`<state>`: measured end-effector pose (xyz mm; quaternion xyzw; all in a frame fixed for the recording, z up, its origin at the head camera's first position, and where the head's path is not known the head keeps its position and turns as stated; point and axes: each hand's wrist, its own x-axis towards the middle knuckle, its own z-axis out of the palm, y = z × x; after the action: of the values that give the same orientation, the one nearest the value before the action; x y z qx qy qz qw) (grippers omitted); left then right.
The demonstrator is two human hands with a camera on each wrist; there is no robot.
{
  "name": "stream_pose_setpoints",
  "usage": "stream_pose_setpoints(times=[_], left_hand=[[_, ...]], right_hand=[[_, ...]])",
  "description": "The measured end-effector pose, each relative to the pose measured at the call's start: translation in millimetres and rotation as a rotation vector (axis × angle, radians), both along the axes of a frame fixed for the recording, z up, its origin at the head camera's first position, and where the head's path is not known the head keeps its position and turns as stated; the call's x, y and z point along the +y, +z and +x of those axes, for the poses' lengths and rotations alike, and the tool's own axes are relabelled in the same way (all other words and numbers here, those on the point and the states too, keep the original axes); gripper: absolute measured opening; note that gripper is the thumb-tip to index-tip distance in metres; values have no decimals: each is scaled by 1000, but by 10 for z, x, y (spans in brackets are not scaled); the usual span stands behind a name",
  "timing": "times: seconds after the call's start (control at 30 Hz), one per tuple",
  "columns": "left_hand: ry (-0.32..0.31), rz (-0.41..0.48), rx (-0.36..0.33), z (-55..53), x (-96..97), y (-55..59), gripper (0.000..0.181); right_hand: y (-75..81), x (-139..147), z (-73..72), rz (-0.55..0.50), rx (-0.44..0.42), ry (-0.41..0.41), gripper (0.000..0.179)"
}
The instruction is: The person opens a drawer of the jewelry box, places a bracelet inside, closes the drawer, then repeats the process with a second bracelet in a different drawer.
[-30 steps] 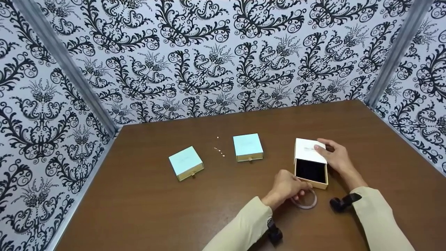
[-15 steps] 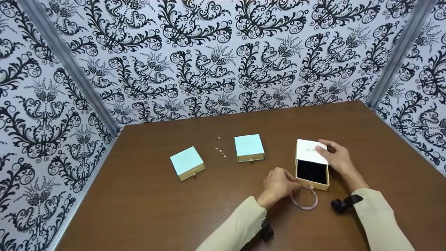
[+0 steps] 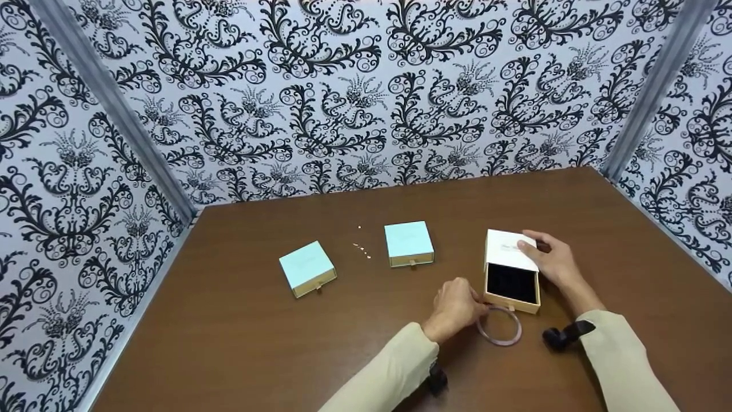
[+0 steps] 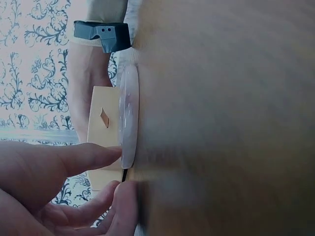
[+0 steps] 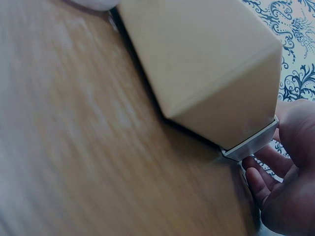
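Note:
A pale mauve bangle lies flat on the table in front of the white drawer box. My left hand is at its left rim, and in the left wrist view thumb and fingers pinch the near end of the bangle. The white drawer box has its drawer pulled partway out towards me, showing a black lining. A small tab sticks out of the drawer's front. My right hand grips the box's white sleeve from the right, thumb on top and fingers along the side.
Two light blue drawer boxes, the left box and the middle box, stand closed on the brown table. Several tiny pale pieces lie between them. Patterned wall panels enclose the back and sides.
The bangle has settled flat beside the drawer front. My left hand has shifted slightly left along its rim, uncovering the drawer's front. The right hand keeps its hold on the box.

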<state>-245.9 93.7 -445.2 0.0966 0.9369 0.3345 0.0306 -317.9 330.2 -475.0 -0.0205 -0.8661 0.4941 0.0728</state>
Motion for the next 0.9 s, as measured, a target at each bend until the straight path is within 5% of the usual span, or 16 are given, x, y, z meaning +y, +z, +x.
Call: stream_pose_setpoints(times=[0.13,0.3,0.53,0.9], left_hand=[[-28,2,1,8,-8,27,36],[-51,21,-36,1,-1,46,30],[-41,-70,-22,17,73,58,30],[-33,12,-36,20,55,25,37]], right_hand=[[-2,6,14,1,-14,8,66],[-7,-2,4,6,-4,-6,64],[-23,-5,-1,14,-1,-22,63],[-22,-11,-5,32,7,-32,61]])
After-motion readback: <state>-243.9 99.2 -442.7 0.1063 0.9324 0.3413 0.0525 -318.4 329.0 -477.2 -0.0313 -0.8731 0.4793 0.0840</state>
